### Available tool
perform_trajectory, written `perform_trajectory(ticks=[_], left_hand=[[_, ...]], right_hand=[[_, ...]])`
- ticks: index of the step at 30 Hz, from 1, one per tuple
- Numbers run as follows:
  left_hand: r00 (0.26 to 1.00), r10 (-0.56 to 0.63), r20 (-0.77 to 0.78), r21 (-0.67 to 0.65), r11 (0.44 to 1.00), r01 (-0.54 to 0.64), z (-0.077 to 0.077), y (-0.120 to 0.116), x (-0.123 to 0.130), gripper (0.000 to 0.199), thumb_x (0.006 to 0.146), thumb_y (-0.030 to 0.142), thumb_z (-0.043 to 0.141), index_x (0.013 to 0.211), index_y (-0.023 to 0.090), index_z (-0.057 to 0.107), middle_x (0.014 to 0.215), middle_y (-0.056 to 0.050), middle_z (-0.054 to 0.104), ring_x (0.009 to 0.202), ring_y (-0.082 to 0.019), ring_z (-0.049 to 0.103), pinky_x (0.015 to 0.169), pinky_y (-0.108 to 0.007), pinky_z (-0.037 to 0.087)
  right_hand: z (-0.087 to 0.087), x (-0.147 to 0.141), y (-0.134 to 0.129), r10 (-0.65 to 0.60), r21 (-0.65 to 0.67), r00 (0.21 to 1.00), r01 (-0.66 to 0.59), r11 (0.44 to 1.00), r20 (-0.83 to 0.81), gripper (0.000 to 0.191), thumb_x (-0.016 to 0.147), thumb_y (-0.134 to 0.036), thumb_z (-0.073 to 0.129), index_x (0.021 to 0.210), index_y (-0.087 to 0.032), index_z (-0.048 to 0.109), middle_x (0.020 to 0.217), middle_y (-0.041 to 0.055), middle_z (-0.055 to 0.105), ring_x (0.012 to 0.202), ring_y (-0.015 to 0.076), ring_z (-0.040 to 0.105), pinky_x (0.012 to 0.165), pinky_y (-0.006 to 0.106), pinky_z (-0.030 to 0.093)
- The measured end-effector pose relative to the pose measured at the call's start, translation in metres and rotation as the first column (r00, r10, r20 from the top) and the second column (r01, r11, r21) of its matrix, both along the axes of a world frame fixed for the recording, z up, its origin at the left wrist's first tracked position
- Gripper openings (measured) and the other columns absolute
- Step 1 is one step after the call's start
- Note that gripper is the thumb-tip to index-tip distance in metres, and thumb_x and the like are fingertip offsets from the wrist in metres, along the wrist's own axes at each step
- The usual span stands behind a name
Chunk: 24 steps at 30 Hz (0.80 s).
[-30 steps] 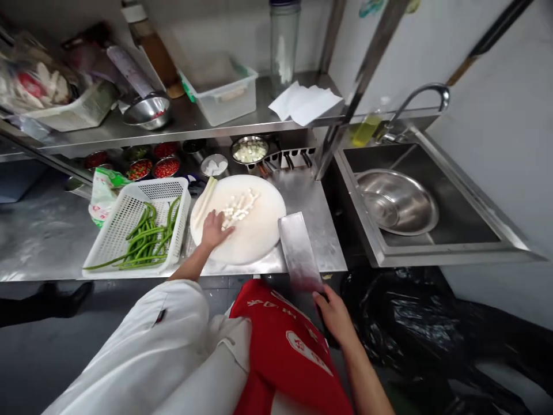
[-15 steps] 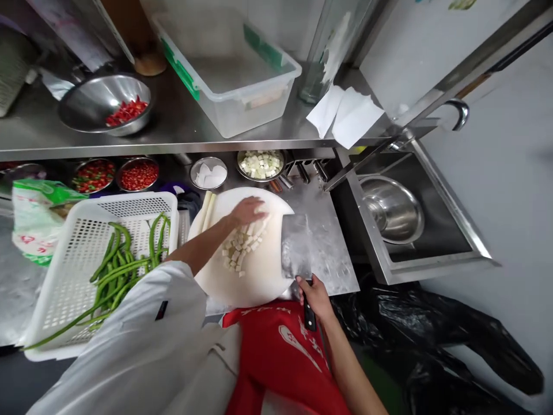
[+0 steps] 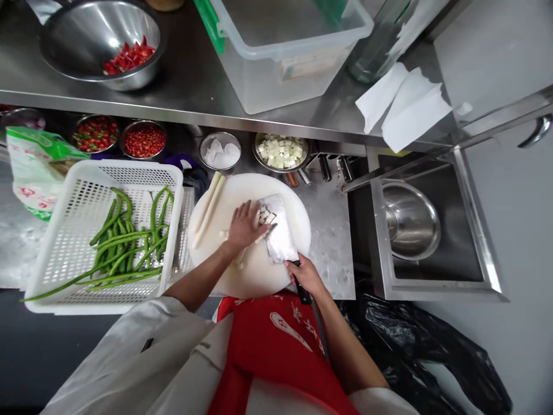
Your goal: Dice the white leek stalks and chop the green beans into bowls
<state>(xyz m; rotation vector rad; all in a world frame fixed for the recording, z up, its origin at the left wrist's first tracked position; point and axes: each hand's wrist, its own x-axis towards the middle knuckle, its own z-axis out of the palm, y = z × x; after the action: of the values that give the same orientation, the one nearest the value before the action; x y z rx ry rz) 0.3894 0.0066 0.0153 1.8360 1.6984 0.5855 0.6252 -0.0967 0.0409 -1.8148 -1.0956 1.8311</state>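
Observation:
On the round white cutting board, my left hand lies with fingers apart beside the diced pale vegetable, touching some of it. A cluster of those cubes rests on the broad blade of the cleaver. My right hand grips the cleaver's black handle from the near right side. The blade lies nearly flat on the board. Two long pale stalks lie at the board's left. A few cubes remain partly hidden beneath my left hand and forearm.
A bowl of diced pale vegetable stands behind the board, under the steel shelf. Left is a white basket of green beans. Bowls of chopped chillies sit behind it. A sink is at right.
My left hand has swept cubes from the board onto the cleaver. The blade has moved left and inward from the board's right edge. The view has shifted closer.

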Motion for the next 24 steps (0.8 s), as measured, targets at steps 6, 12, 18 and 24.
perform_trajectory(ticks=[6,12,18,24], left_hand=[[0.986,0.081,-0.145,0.08,0.994,-0.07,0.003,-0.017,0.05,0.065,0.091,0.062,0.055,0.144,0.024,0.054,0.159,-0.016,0.037,0.148,-0.042,0.029,0.117,-0.058,0.029],[0.985,0.112,-0.129,0.149,0.985,-0.093,-0.002,-0.012,0.052,0.045,0.096,0.048,0.053,0.131,0.022,0.062,0.153,-0.013,0.047,0.145,-0.036,0.036,0.118,-0.054,0.034],[1.0,-0.024,-0.013,0.086,0.996,0.025,-0.014,-0.003,0.027,0.029,0.092,0.035,0.06,0.117,0.02,0.067,0.141,-0.013,0.057,0.13,-0.026,0.054,0.113,-0.044,0.046],[0.992,-0.1,-0.082,0.181,0.977,0.114,0.004,0.003,0.027,0.037,0.09,0.035,0.063,0.122,0.018,0.064,0.146,-0.014,0.052,0.138,-0.029,0.046,0.116,-0.045,0.04]], right_hand=[[-0.003,-0.015,-0.002,0.052,-0.026,0.996,-0.054,0.998,-0.077,0.03,0.079,-0.048,0.061,0.087,-0.022,0.049,0.051,-0.0104,0.051,0.04,0.0111,0.047,0.042,0.024,0.04],[-0.01,-0.012,-0.005,0.046,-0.015,0.998,-0.046,0.999,-0.049,0.031,0.079,-0.051,0.062,0.082,-0.023,0.049,0.049,-0.009,0.051,0.039,0.012,0.047,0.04,0.025,0.039],[0.009,0.018,-0.007,0.074,0.077,0.992,-0.082,0.994,0.1,0.032,0.085,-0.055,0.057,0.082,-0.025,0.048,0.059,-0.0046,0.055,0.045,0.0154,0.053,0.044,0.027,0.041],[0.038,0.015,-0.002,0.192,0.18,0.932,-0.256,0.95,0.308,0.025,0.088,-0.049,0.052,0.083,-0.025,0.051,0.057,-0.0029,0.057,0.049,0.0172,0.055,0.05,0.029,0.041]])
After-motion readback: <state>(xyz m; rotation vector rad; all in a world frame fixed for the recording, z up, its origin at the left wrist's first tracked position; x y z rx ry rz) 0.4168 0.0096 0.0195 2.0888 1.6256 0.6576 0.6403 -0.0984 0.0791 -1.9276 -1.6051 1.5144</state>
